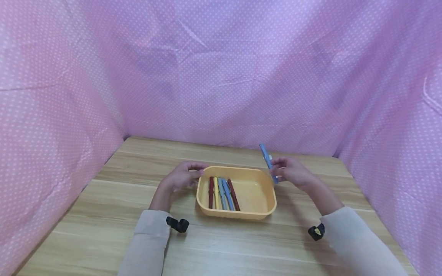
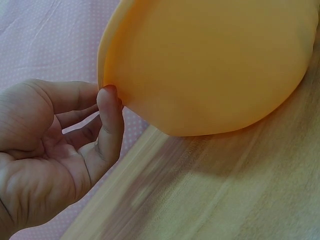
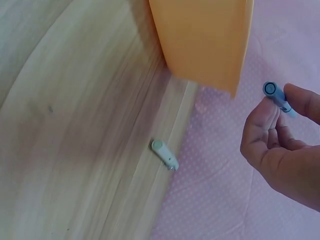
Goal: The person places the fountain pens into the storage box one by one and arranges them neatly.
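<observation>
My left hand (image 1: 181,176) pinches the left rim of a yellow plastic tray (image 1: 254,193) between thumb and fingers. In the left wrist view the thumb lies against the outer wall (image 2: 200,70). Beyond the tray's right end, my right hand (image 1: 293,174) holds a blue pen (image 1: 266,156) upright at a tilt, pinched between thumb and fingertips. Side by side in the tray's left half lie several pens: a dark red pen (image 1: 211,192), a yellow pen (image 1: 216,193), a grey-blue pen (image 1: 221,193), a blue pen (image 1: 228,194) and another dark red pen (image 1: 234,194).
A white pen (image 3: 164,154) lies on the wooden table (image 1: 221,245) near its far edge; in the head view the right hand and blue pen mostly hide it. Pink dotted cloth (image 1: 221,76) hangs around the table's back and sides.
</observation>
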### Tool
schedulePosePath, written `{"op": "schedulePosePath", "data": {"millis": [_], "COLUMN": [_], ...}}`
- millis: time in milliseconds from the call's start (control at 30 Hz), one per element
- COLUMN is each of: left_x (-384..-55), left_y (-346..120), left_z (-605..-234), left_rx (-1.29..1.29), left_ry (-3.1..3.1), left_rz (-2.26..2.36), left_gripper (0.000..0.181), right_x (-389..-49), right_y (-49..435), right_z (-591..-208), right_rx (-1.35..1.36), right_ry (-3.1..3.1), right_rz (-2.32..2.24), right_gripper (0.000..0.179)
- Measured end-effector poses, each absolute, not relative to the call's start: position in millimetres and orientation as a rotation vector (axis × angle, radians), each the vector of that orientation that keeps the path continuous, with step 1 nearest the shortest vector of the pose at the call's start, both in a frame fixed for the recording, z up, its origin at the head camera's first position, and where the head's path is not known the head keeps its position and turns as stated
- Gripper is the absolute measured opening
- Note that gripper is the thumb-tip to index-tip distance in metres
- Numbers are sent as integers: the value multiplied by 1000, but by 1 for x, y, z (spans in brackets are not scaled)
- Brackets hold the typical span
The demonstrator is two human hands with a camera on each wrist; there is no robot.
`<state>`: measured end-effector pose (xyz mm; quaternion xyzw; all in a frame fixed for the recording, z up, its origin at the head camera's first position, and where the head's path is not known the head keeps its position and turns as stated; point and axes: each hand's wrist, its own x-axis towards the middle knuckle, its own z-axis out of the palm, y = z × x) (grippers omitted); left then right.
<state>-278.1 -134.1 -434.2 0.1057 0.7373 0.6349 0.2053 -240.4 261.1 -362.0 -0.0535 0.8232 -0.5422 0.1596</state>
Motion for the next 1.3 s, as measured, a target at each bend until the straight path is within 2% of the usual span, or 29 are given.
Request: {"op": "schedulePosePath", "data": {"millis": [367,1300], "left_x": [-278,-278], "left_y": [-134,-134], "left_z": [-435,-434], "left_rx": [298,311], "left_ry": [2053,2057], "left_rz": [1772,1754], "left_gripper": [34,34], "right_x": [-234,-218], "right_y": [233,191], "right_z": [-368,-399], "right_rx": [-254,-196], "right_ry": [2273,2115], "right_rz": [-1573,-1521], "right_gripper": [35,21]}}
